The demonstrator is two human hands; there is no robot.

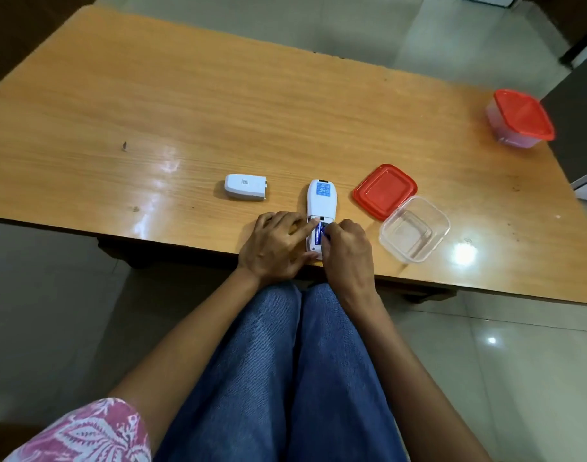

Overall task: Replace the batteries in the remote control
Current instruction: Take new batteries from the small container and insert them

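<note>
A white remote control (pixel 322 199) lies face down near the table's front edge, its battery bay uncovered. A blue battery (pixel 319 235) sits in the bay. My left hand (pixel 274 249) rests on the remote's left side, its index finger on the top of the bay. My right hand (pixel 348 251) pinches the battery from the right with its fingertips. The white battery cover (pixel 246 187) lies apart on the table, to the left of the remote.
An open clear plastic box (pixel 414 229) stands right of the remote, its red lid (pixel 385 190) beside it. A second clear box with a red lid (pixel 519 119) stands at the far right table corner. My knees in blue jeans are under the table's front edge (pixel 152 232).
</note>
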